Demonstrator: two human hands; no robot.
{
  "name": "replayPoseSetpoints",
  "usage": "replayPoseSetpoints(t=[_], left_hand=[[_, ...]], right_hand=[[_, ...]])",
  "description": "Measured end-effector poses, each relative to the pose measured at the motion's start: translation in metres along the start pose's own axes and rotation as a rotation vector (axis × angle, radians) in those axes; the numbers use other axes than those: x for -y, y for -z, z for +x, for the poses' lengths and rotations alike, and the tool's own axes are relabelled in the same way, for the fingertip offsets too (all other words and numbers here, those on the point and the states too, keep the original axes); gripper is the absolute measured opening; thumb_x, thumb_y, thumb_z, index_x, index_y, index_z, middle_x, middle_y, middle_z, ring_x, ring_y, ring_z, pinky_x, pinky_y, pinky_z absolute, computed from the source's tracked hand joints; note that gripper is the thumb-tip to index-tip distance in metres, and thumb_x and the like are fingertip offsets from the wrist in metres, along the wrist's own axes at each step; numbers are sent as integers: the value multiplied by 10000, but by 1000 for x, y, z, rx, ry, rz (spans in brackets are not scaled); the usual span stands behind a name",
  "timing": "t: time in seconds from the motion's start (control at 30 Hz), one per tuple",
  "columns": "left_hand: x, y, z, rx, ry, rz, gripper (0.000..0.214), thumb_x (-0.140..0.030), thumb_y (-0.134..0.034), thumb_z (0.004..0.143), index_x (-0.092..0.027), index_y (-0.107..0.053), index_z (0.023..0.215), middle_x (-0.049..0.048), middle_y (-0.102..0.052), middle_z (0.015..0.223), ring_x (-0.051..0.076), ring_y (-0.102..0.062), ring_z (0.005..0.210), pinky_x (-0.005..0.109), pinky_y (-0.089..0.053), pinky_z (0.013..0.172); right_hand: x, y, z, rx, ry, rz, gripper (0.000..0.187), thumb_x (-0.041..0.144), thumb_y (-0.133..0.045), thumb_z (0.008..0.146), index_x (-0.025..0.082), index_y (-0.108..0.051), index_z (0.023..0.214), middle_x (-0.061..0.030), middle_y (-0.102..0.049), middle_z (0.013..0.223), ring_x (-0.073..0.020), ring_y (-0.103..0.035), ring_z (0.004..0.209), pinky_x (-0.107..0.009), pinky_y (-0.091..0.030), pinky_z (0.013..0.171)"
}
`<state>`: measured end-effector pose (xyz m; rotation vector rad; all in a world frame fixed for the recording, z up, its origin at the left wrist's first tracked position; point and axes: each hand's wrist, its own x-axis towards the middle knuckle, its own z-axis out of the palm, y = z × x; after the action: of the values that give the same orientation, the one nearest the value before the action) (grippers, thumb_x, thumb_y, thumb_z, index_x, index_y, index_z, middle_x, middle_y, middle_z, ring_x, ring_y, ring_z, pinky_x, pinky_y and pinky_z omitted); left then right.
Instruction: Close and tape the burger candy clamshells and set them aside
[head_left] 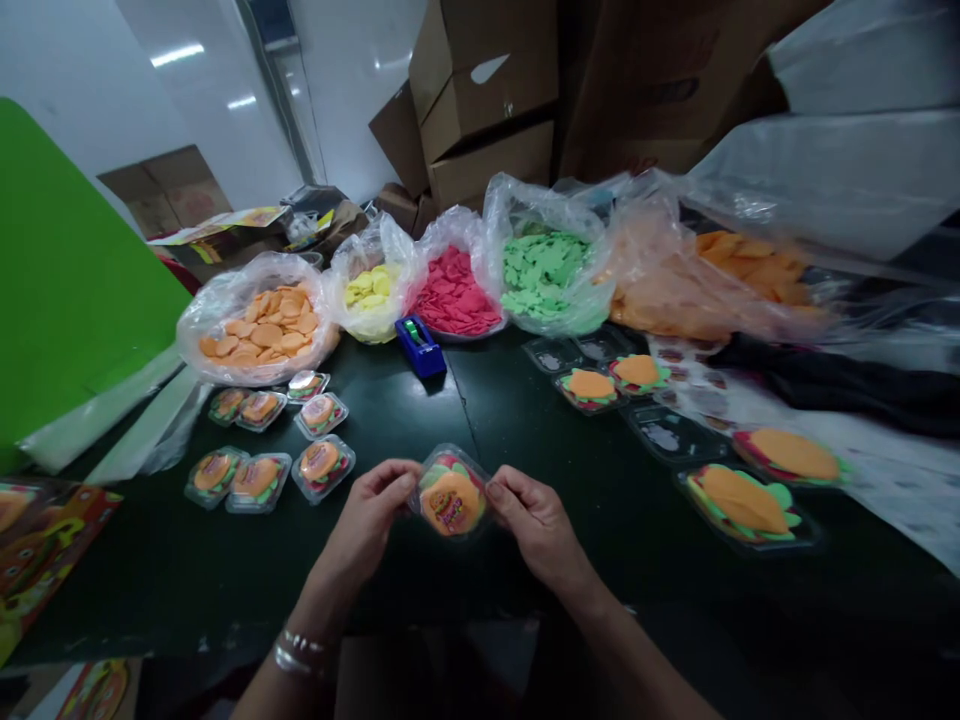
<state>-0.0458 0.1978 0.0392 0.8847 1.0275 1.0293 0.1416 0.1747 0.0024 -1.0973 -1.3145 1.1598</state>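
Both my hands hold one clear plastic clamshell pack (452,493) with a burger-shaped foam toy inside, orange on top with green and red layers round it. My left hand (369,520) pinches its left edge, fingers closed; a bracelet sits on that wrist. My right hand (535,521) pinches the right edge, fingers closed. The pack is lifted a little above the dark green table (525,430), near its front edge.
Several closed burger packs (259,478) lie at the left. Open trays with burgers (742,503) lie at the right. Bags of orange (259,328), yellow (369,288), red (454,293) and green (541,272) foam pieces line the back. A blue tape dispenser (420,346) stands mid-table. Cardboard boxes (487,90) are stacked behind.
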Motion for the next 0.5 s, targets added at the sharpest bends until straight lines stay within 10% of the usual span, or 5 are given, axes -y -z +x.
replayPoseSetpoints(t=[0.2,0.5], left_hand=[[-31,-13,19,210,45,204,222,-300,-750,686,-132,-727,828,50,-696,793,129,-593,692,233,-446,670],[-27,-27,5,156,6,133,159,-270,-754,667,-132,-688,714,23,-669,685,110,-576,629,215,-442,623]], right_hand=[[8,2,0,38,23,-40,391,468,-467,893,197,-416,616,56,-319,561,-96,-294,520,-232,-253,480],[32,13,-9,55,20,-78,379,444,-467,886,194,-434,602,47,-351,568,-100,-310,528,-234,-265,488]])
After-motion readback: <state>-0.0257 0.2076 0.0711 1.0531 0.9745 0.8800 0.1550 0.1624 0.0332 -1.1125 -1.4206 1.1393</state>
